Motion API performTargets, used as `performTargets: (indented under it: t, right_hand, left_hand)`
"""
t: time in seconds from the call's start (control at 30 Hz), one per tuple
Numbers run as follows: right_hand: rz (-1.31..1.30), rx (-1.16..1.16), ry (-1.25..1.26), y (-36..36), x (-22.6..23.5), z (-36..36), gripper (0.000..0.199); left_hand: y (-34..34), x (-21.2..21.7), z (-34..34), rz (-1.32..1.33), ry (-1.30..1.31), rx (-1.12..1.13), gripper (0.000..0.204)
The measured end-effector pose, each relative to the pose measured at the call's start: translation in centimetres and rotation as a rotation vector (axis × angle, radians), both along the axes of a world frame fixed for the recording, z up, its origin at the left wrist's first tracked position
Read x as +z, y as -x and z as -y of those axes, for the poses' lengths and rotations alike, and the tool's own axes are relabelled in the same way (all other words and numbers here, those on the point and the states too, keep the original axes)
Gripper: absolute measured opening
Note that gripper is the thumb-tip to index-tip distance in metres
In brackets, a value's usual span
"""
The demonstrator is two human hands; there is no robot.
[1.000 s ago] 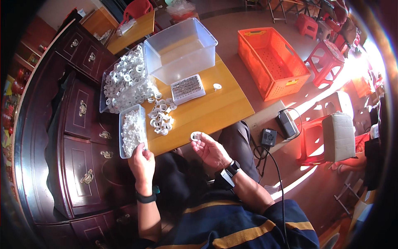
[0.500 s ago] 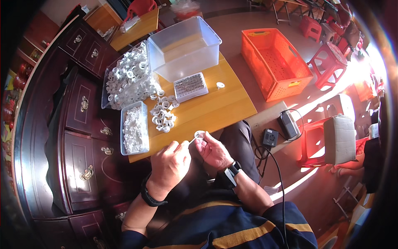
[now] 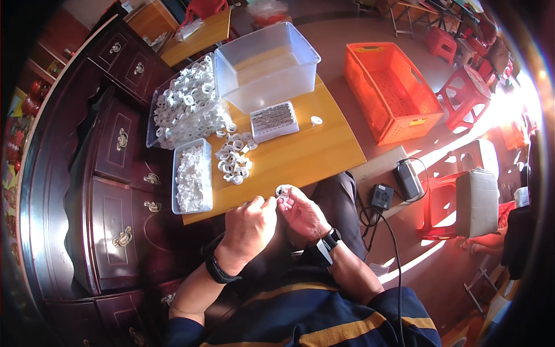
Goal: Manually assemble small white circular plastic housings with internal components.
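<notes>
Both hands, the left hand [image 3: 250,222] and right hand [image 3: 302,211], pinch a small white plastic ring [image 3: 282,191] at the near edge of the wooden surface [image 3: 306,153]; it looks light, stiff and best gripped by its rim.

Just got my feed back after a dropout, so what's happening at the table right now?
A seated person holds a small white ring-shaped part between both hands at the near edge of the yellow table. The left hand pinches at it while the right hand supports it. Loose white rings lie on the table, beside a tray of small white pieces, a heaped bin of rings and a clear tub.
</notes>
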State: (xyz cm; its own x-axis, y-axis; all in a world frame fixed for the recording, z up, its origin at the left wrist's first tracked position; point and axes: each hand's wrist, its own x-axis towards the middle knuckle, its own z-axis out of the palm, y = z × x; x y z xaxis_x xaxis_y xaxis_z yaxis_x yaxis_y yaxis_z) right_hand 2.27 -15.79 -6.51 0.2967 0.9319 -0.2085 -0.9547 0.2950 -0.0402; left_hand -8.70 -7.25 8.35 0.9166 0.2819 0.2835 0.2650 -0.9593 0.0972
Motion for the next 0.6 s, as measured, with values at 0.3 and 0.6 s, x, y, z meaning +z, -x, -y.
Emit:
performTargets:
  t: [0.3,0.6]
  right_hand:
    - [0.009,0.004,-0.003,-0.02,-0.14,-0.03,0.023]
    - [-0.014,0.018,0.009,-0.22,-0.06,-0.06,0.021]
  left_hand:
    - [-0.13,-0.36,-0.14,-0.010,-0.013,-0.016,0.010]
    - [0.51,-0.93,-0.69,0.035,-0.030,-0.062,0.017]
